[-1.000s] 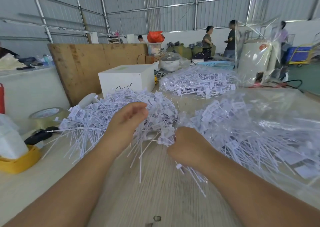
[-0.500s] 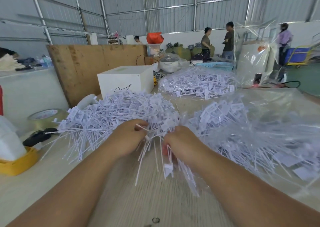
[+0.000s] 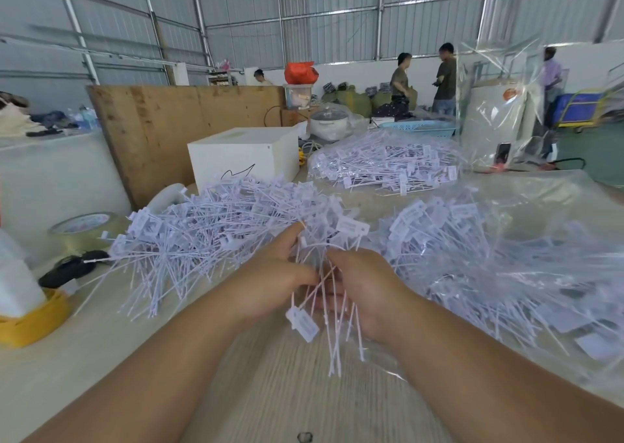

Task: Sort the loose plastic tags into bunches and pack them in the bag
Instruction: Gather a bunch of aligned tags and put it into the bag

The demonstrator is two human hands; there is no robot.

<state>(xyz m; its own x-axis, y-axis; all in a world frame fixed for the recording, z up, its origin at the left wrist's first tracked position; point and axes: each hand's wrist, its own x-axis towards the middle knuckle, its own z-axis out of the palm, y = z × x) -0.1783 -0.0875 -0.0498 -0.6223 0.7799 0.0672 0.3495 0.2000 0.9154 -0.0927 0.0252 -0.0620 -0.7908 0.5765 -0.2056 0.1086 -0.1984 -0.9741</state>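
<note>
A big loose pile of white plastic tags (image 3: 202, 240) lies on the wooden table, left of centre. Close together at the pile's near edge, my left hand (image 3: 270, 280) and my right hand (image 3: 368, 290) both grip a small bunch of tags (image 3: 324, 294). The bunch's thin tails hang down toward me, and one tag head dangles below my left hand. A clear plastic bag (image 3: 540, 274) with many tags inside lies at the right, touching my right hand's side.
A second clear bag of tags (image 3: 388, 169) lies further back. A white box (image 3: 243, 155), a tape roll (image 3: 84, 226), a yellow holder (image 3: 30, 321) and a black object (image 3: 67, 270) sit at the left. People stand far behind.
My left hand came down off the pile and closed on tags beside my right hand. Both hands drew the bunch toward me, and its tails now hang lower.
</note>
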